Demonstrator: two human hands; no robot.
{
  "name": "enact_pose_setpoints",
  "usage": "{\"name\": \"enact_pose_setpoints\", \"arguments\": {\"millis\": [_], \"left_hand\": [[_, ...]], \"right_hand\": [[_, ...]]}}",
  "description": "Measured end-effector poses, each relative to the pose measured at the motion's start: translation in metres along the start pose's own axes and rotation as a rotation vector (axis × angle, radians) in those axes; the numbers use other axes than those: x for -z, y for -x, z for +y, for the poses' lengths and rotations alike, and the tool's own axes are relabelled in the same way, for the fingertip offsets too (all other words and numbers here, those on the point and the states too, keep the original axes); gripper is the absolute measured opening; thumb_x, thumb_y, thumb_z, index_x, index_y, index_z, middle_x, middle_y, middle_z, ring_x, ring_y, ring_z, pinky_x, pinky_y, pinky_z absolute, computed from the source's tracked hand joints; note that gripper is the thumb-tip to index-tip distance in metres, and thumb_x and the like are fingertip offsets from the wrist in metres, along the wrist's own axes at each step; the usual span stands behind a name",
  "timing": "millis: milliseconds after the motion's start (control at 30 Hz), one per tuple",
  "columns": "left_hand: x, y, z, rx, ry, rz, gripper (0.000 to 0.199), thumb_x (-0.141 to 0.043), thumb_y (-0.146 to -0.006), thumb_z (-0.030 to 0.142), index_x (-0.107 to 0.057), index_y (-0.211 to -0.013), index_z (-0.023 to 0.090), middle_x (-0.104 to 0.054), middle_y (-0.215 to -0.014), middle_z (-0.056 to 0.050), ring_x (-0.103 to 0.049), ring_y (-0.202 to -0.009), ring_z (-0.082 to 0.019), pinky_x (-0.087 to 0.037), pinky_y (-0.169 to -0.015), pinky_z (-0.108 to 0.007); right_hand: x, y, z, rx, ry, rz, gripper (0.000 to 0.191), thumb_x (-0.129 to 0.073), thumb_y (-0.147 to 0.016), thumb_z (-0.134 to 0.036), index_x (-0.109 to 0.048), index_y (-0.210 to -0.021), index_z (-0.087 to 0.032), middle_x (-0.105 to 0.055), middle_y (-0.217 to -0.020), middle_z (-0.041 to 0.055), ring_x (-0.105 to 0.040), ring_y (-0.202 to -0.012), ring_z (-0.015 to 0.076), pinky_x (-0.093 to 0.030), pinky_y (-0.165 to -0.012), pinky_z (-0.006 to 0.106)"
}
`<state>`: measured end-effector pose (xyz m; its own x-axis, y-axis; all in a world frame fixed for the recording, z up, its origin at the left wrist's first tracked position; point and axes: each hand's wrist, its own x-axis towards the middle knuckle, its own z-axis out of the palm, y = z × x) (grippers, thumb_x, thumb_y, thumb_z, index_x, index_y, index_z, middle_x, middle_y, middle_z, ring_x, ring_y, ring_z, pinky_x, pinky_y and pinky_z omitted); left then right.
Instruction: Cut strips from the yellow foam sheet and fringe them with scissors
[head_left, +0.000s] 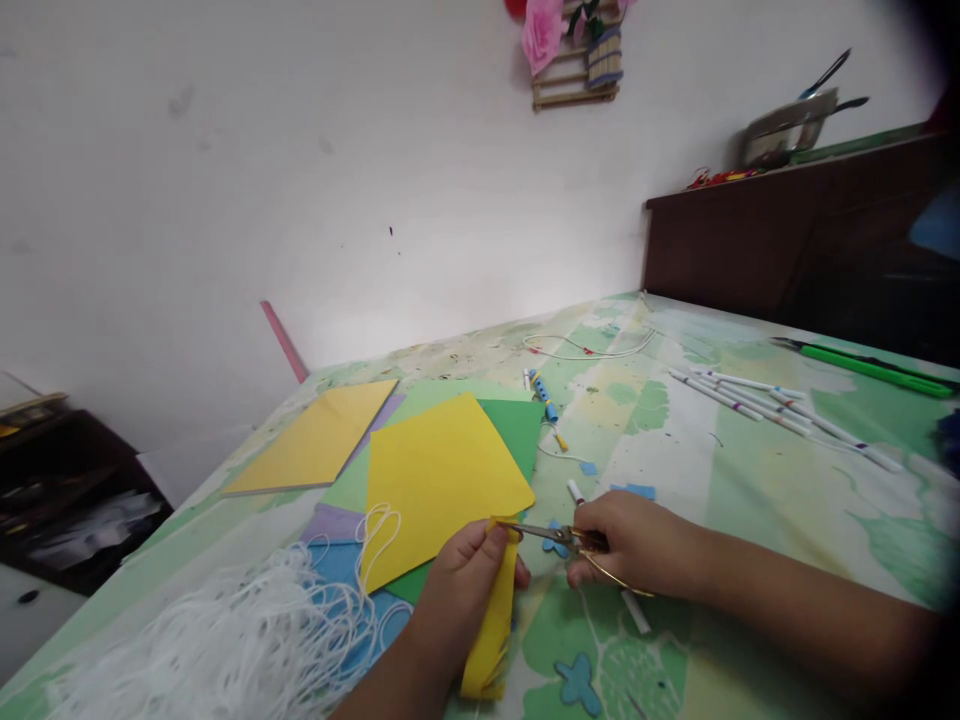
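Observation:
My left hand point(472, 575) pinches a folded strip of yellow craft foam or paper point(491, 630), which hangs down toward the table's near edge. Fine cuts appear to run along the strip's right side. In my right hand point(637, 545) is a pair of scissors point(559, 535) with gold-coloured handles, its blades pointing left. The blade tips meet the top of the strip beside my left thumb. Just behind my left hand lies a larger yellow sheet point(442, 480). Beneath the scissors rests a small blue cut-out point(555, 540), and a blue flower-like piece point(577, 684) lies nearer me.
A tangle of white string point(225, 640) covers the front left, over a blue sheet point(337, 570). White markers point(780, 405) and a green cutter point(877, 370) lie at the right. Behind my hands is a blue beaded piece point(545, 395). A dark cabinet point(787, 220) borders the back right.

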<state>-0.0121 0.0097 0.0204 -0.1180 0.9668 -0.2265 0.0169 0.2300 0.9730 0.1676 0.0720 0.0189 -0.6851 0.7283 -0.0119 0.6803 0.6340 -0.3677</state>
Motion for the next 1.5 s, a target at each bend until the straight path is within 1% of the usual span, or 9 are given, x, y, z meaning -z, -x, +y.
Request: {"name": "enact_pose_setpoints", "arguments": {"millis": [167,300,433,533,767,967,1133,1267,1500], "left_hand": [[-0.0009,-0.0011,-0.0007,-0.007,0.040,-0.002,0.023,-0.050,-0.065,0.037,-0.054,-0.059,0.015,-0.056,-0.044,0.001,-0.043,-0.038,-0.008,-0.028,-0.040,-0.020],[-0.0010,-0.0031,-0.0020,0.025,0.163,0.009,0.011,-0.049,-0.064,0.026,-0.053,-0.070,0.017,-0.058,-0.047,0.002,-0.051,-0.044,-0.011,-0.034,-0.046,-0.021],[0.0006,-0.0052,-0.0040,-0.019,0.269,-0.062,0.014,-0.051,-0.065,0.029,-0.048,-0.073,0.017,-0.058,-0.048,0.002,-0.050,-0.042,-0.010,-0.034,-0.044,-0.020],[0.0013,-0.0041,-0.0035,-0.018,0.229,-0.084,0.017,-0.050,-0.067,0.033,-0.048,-0.072,0.017,-0.058,-0.050,0.002,-0.049,-0.042,-0.009,-0.032,-0.041,-0.019],[-0.0024,0.0023,-0.0006,0.000,0.073,-0.027,0.019,-0.048,-0.069,0.034,-0.051,-0.066,0.015,-0.057,-0.046,0.002,-0.042,-0.035,-0.006,-0.029,-0.038,-0.018],[-0.0012,0.0007,-0.0010,0.023,0.015,-0.013,0.021,-0.049,-0.068,0.036,-0.052,-0.063,0.016,-0.054,-0.042,0.004,-0.039,-0.033,-0.006,-0.027,-0.036,-0.017],[-0.0015,0.0007,-0.0001,0.045,-0.010,-0.017,0.021,-0.048,-0.068,0.037,-0.051,-0.062,0.016,-0.055,-0.043,0.003,-0.041,-0.033,-0.006,-0.028,-0.036,-0.017],[-0.0033,0.0014,-0.0006,0.020,0.010,0.004,0.019,-0.048,-0.069,0.034,-0.051,-0.062,0.016,-0.054,-0.043,0.004,-0.040,-0.032,-0.005,-0.029,-0.035,-0.016],[0.0022,-0.0017,-0.0074,0.038,0.020,-0.050,0.020,-0.046,-0.071,0.036,-0.051,-0.068,0.017,-0.056,-0.045,0.004,-0.042,-0.033,-0.005,-0.031,-0.035,-0.016]], "right_hand": [[0.0020,0.0023,0.0004,-0.015,-0.040,-0.023,0.040,-0.045,-0.063,-0.058,-0.051,-0.061,-0.018,-0.048,-0.052,-0.0017,-0.038,-0.045,0.0093,-0.023,-0.041,0.019],[0.0036,0.0030,-0.0008,-0.026,-0.046,-0.033,0.042,-0.044,-0.063,-0.058,-0.052,-0.063,-0.017,-0.048,-0.053,-0.0013,-0.038,-0.046,0.0093,-0.023,-0.041,0.019],[0.0041,0.0028,-0.0015,-0.042,-0.039,-0.027,0.041,-0.044,-0.064,-0.058,-0.051,-0.062,-0.017,-0.050,-0.054,-0.0010,-0.039,-0.046,0.0094,-0.022,-0.041,0.019],[0.0040,0.0025,-0.0012,-0.047,-0.034,-0.033,0.041,-0.044,-0.064,-0.058,-0.051,-0.063,-0.017,-0.050,-0.055,-0.0009,-0.040,-0.046,0.0096,-0.022,-0.040,0.019],[0.0040,0.0023,-0.0002,-0.031,-0.035,-0.030,0.040,-0.043,-0.064,-0.058,-0.050,-0.061,-0.018,-0.049,-0.053,-0.0018,-0.038,-0.045,0.0090,-0.022,-0.040,0.019],[0.0033,0.0019,0.0019,-0.024,-0.039,-0.024,0.043,-0.044,-0.062,-0.060,-0.050,-0.062,-0.018,-0.048,-0.053,-0.0016,-0.036,-0.044,0.0086,-0.020,-0.040,0.019],[0.0042,0.0033,0.0003,-0.012,-0.015,-0.025,0.043,-0.044,-0.062,-0.059,-0.051,-0.061,-0.017,-0.047,-0.051,-0.0018,-0.035,-0.043,0.0083,-0.019,-0.040,0.019],[0.0056,0.0034,-0.0006,-0.017,0.000,-0.034,0.041,-0.044,-0.063,-0.058,-0.052,-0.061,-0.018,-0.047,-0.051,-0.0019,-0.035,-0.044,0.0084,-0.019,-0.039,0.019],[0.0051,0.0018,0.0005,0.008,0.006,-0.025,0.043,-0.043,-0.063,-0.060,-0.051,-0.060,-0.018,-0.047,-0.050,-0.0021,-0.034,-0.043,0.0083,-0.020,-0.039,0.019]]}}
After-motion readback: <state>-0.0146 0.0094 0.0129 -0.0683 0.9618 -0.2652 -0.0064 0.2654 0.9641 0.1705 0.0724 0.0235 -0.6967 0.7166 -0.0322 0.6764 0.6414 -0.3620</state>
